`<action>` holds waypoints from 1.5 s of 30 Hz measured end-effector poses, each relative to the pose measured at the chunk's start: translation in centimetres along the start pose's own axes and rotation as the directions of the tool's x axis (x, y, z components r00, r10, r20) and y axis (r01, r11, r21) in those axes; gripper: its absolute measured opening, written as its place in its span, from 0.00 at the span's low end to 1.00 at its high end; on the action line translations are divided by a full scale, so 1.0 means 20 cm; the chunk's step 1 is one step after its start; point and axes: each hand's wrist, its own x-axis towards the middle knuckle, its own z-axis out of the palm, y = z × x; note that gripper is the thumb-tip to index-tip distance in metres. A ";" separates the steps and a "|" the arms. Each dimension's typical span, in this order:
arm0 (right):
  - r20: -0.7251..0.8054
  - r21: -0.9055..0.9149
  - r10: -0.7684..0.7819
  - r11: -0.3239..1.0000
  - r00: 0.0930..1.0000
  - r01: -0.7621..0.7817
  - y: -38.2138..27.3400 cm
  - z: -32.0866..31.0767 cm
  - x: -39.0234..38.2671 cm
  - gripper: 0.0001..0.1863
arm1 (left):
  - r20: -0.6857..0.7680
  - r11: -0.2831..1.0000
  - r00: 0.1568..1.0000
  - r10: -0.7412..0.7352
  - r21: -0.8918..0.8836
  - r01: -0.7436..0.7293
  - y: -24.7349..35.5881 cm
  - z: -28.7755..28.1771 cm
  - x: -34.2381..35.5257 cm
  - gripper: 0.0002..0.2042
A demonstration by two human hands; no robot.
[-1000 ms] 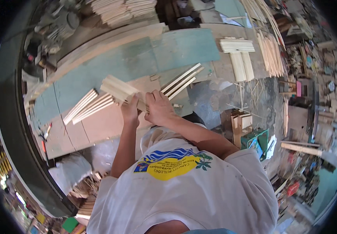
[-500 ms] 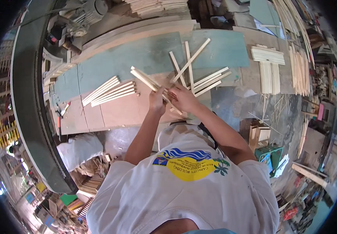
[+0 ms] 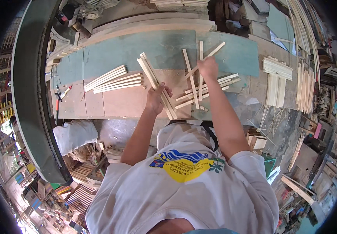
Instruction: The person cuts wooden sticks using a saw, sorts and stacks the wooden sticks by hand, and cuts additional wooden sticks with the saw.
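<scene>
My left hand (image 3: pixel 155 99) is closed round a bundle of pale wooden strips (image 3: pixel 149 71), which slants from its far left end down toward the table's front edge. To the right, my right hand (image 3: pixel 208 69) has its fingers closed on a diagonal wooden strip (image 3: pixel 217 49), at the place where it crosses others. Just beside that hand lie an upright strip (image 3: pixel 200 50) and a slightly leaning strip (image 3: pixel 188 66). Beneath them several more strips (image 3: pixel 231 82) lie side by side at a slant. The fingertips of my right hand are partly hidden.
Two fanned groups of strips (image 3: pixel 118 84) rest on the left of the worktable (image 3: pixel 113 105). Pliers with red handles (image 3: pixel 57 106) lie at its left end. Stacked wood pieces (image 3: pixel 276 84) stand at the right. A long dark beam (image 3: pixel 30 97) runs along the left side.
My right hand has moved away from the bundle, right and farther out, onto the crossed strips. The bundle stays in my left hand, now steeper. The whole view has shifted slightly.
</scene>
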 end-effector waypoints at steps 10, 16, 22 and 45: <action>0.043 -0.214 -0.197 0.956 0.979 0.202 -0.01 -0.07 -0.31 0.17 | 0.038 0.998 0.999 -0.036 0.049 0.034 0.08 -0.09 -0.01 0.10; 0.011 -0.275 -0.267 0.926 0.964 0.260 0.02 0.01 -0.30 0.14 | 0.034 0.992 0.995 -0.089 0.096 0.085 0.18 -0.09 0.04 0.08; 0.102 -0.373 -0.361 0.850 0.927 0.372 -0.02 0.10 -0.53 0.14 | 0.119 0.999 0.993 -0.011 0.049 0.005 0.21 -0.13 0.08 0.09; 0.245 0.618 -0.314 0.779 0.918 0.101 -0.28 0.01 -0.69 0.16 | 0.312 0.979 0.936 -0.162 -0.064 0.191 0.17 0.11 0.05 0.12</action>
